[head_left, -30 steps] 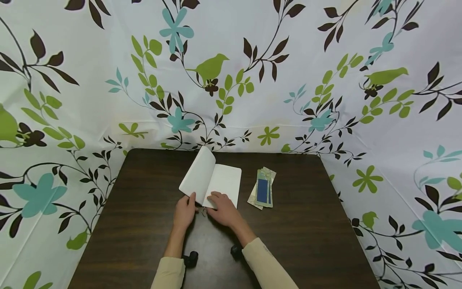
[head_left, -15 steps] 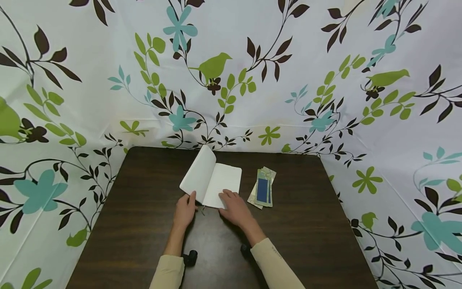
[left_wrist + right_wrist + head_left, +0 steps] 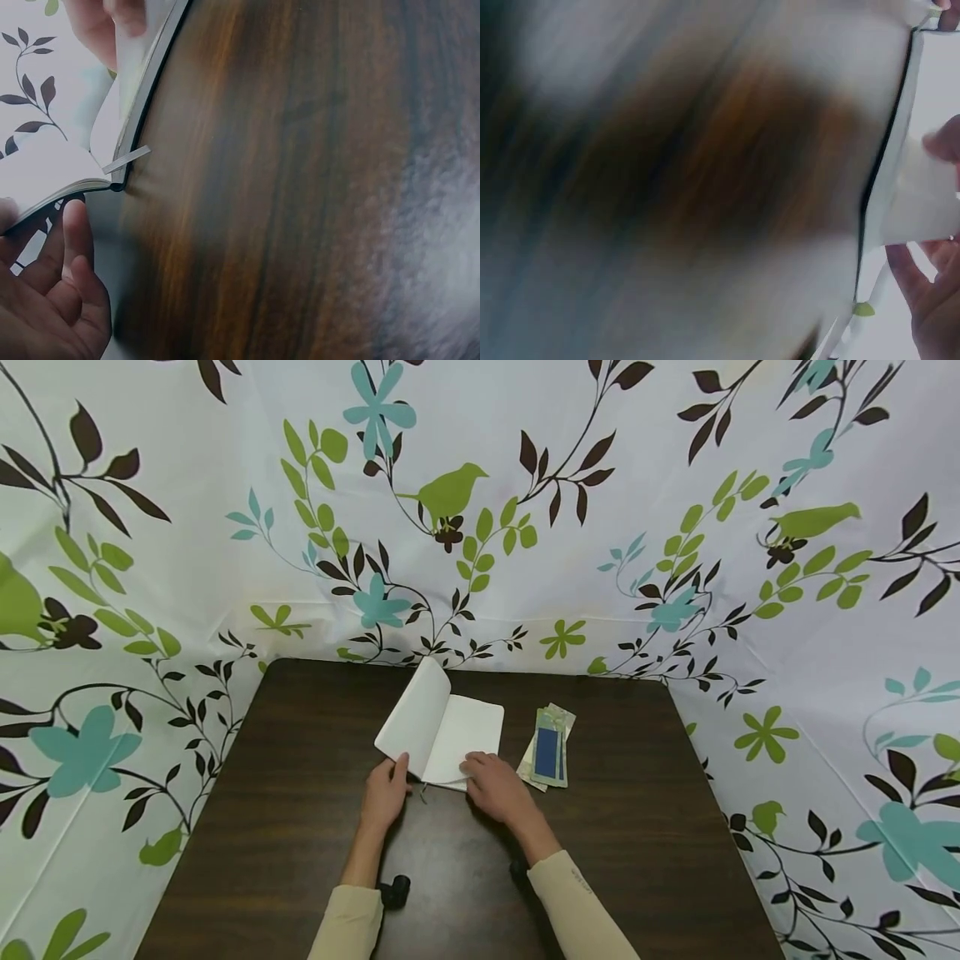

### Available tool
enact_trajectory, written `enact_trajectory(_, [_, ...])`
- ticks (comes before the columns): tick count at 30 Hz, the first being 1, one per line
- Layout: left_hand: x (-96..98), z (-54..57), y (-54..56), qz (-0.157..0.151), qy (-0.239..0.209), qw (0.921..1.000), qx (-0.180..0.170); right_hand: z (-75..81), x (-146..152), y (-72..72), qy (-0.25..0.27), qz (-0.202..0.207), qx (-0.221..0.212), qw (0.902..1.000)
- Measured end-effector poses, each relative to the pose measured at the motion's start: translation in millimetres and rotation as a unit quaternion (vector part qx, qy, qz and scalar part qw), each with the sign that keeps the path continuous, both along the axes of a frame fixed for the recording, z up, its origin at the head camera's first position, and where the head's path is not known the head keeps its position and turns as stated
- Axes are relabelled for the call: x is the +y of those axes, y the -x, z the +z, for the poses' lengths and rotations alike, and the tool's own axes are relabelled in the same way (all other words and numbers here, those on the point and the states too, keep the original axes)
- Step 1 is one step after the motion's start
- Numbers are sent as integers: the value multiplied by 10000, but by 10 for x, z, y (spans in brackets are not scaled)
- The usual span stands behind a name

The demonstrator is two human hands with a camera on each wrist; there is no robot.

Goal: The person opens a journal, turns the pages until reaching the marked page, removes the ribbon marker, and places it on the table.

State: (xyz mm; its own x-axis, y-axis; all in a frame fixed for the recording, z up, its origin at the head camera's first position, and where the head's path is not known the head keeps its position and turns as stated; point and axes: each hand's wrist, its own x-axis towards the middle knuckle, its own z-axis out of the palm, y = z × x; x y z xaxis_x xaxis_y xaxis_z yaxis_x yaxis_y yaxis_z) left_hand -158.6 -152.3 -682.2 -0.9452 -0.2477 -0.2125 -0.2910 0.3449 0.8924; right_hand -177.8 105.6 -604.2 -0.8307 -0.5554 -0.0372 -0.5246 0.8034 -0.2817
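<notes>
An open notebook (image 3: 465, 731) with blank white pages and a dark cover lies on the table, its left side tilted up. My left hand (image 3: 385, 795) grips the lower edge of that raised side; in the left wrist view the thumb is on the page and the fingers are under the cover. At the lower right corner, my right hand (image 3: 498, 789) pinches a page, which bends up slightly. The right wrist view shows its thumb (image 3: 945, 142) over the lifted page and fingers (image 3: 911, 277) beneath. A ribbon bookmark (image 3: 127, 160) sticks out at the spine.
Right of the notebook lies a small pile of pale green, banknote-like papers (image 3: 567, 772) with a dark blue rectangle (image 3: 547, 752) on top. The dark wooden table (image 3: 300, 760) ends at a leaf-and-bird patterned cloth (image 3: 480, 568) behind and at both sides.
My right hand has slid right across the page, from near the spine to the lower right corner, where the page now lifts a little. My left hand keeps its hold.
</notes>
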Motion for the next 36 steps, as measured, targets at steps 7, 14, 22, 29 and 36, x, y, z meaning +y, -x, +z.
enact_trajectory(7, [10, 18, -43, 97, -24, 9999, 11, -69, 89, -2, 590, -811, 193, 9948])
enact_trajectory(14, [-1, 31, -16, 52, -10, 10000, 41, -51, -85, 41, 1903, -2391, -226, 9519])
enact_trajectory(22, [-13, 5, 24, -8, -31, 10000, -39, 17, -486, -17, 1630, -1826, -624, 9676])
enact_trajectory(29, [-15, -8, 39, -160, -106, 9998, -40, 17, -726, -102, 1129, -935, -779, 9861])
enact_trajectory(36, [66, 434, -134, -486, -344, 9981, 149, 16, -752, -164, 1023, -801, -812, 9882])
